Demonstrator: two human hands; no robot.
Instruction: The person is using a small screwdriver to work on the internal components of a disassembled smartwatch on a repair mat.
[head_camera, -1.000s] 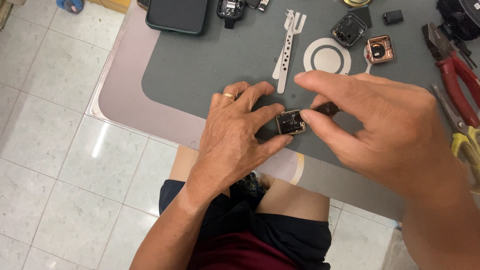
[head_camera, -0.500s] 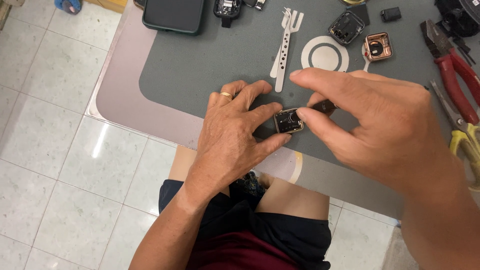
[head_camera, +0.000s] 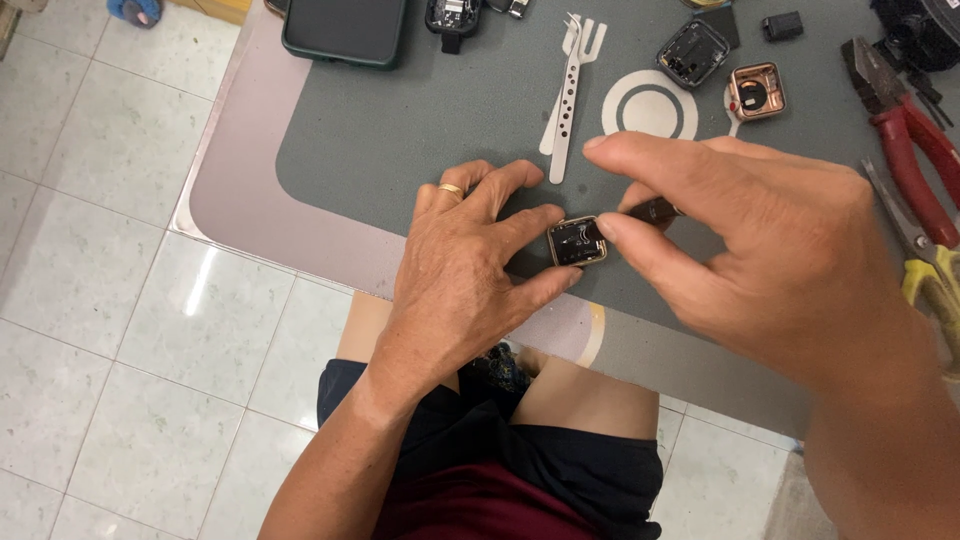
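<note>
A small square watch case (head_camera: 576, 242) with a pale metal rim lies on the grey mat (head_camera: 400, 140) near the table's front edge. My left hand (head_camera: 470, 270), a gold ring on one finger, pinches the case between thumb and forefinger. My right hand (head_camera: 760, 250) comes in from the right and holds a thin dark tool (head_camera: 655, 211) whose tip rests on the case's open face. Its fingers hide most of the tool.
On the mat behind: a white forked plastic pry tool (head_camera: 570, 90), a white ring disc (head_camera: 650, 106), two more opened watch cases (head_camera: 756, 91), a dark phone (head_camera: 345, 28). Red-handled pliers (head_camera: 905, 125) and yellow-handled cutters (head_camera: 930, 280) lie at the right. Tiled floor on the left.
Both hands and the case have stayed almost in place. My right hand has edged slightly left over the case; the view has shifted a little.
</note>
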